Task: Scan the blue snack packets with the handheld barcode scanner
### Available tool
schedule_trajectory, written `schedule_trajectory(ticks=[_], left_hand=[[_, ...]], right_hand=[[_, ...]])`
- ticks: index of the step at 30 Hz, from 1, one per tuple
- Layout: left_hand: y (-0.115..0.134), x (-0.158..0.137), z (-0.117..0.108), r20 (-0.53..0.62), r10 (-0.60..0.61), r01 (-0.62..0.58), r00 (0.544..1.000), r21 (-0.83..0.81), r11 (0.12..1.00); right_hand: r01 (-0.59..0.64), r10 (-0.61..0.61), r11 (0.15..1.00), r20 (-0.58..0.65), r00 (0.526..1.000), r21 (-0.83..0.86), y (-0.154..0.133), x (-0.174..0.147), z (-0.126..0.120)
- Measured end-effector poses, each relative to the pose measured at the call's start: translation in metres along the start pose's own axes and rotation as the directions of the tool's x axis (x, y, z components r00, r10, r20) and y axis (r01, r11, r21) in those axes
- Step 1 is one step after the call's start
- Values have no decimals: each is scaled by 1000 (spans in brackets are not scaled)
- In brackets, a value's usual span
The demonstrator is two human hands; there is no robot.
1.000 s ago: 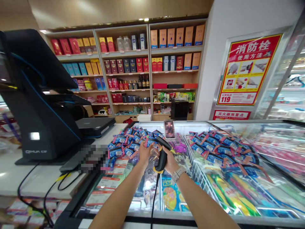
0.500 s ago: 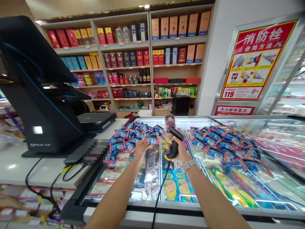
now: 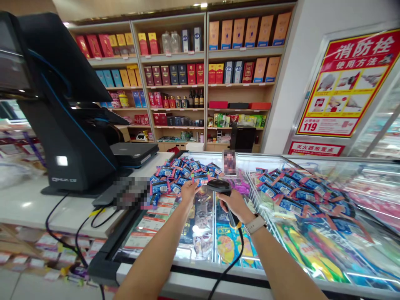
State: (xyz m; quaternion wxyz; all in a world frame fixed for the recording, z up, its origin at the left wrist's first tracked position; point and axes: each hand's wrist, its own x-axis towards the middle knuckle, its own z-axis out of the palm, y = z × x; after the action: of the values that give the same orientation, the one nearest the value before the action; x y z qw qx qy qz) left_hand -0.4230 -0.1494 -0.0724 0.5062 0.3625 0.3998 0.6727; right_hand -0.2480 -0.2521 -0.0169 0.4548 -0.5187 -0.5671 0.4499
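Observation:
My left hand (image 3: pixel 189 193) pinches the edge of a small blue snack packet (image 3: pixel 202 179) with pink ends, its white label turned up toward me. In my right hand (image 3: pixel 236 205) is a black barcode scanner (image 3: pixel 219 186), gripped by its handle. The scanner's head lies just right of the packet and points left toward it. Its black cable (image 3: pixel 229 266) hangs down toward me. Beside my left hand, a pile of similar blue packets (image 3: pixel 184 168) rests on the freezer's glass top. Another pile (image 3: pixel 292 187) lies to the right, beyond my right hand.
A black checkout terminal (image 3: pixel 78 137) and a flat scale (image 3: pixel 134 153) stand on the white counter (image 3: pixel 28 208) at left. Frozen goods (image 3: pixel 226 246) show through the freezer glass. Boxed bottles fill the shelves (image 3: pixel 175 87) behind. A red poster (image 3: pixel 346 83) hangs on the right wall.
The scanner has turned from upright and tilted away to level, its head now pointing at the packet. My left hand still pinches the packet. The whole view has shifted slightly.

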Motion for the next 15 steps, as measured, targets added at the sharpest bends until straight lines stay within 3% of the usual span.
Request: schedule_trajectory(ticks=[5,8,10,13,15], left_hand=[[2,0,2,1,17,-17,1000,23,1000],[7,-3,2,6,50,-50,999,111,993],[10,-6,3,60,80,-92,995,227,970],[12,-13,12,227,104,-195,968,429,882],[9,-19,31,296,90,-224,951,455,862]], right_hand=[[-3,3,990,-3,1000,144,7,6,-1],[-69,102,902,-56,993,427,9,10,5],[-111,215,712,-65,974,693,8,9,5],[-10,235,374,-84,968,927,6,0,-13],[77,214,269,-137,967,960,8,-11,-38]])
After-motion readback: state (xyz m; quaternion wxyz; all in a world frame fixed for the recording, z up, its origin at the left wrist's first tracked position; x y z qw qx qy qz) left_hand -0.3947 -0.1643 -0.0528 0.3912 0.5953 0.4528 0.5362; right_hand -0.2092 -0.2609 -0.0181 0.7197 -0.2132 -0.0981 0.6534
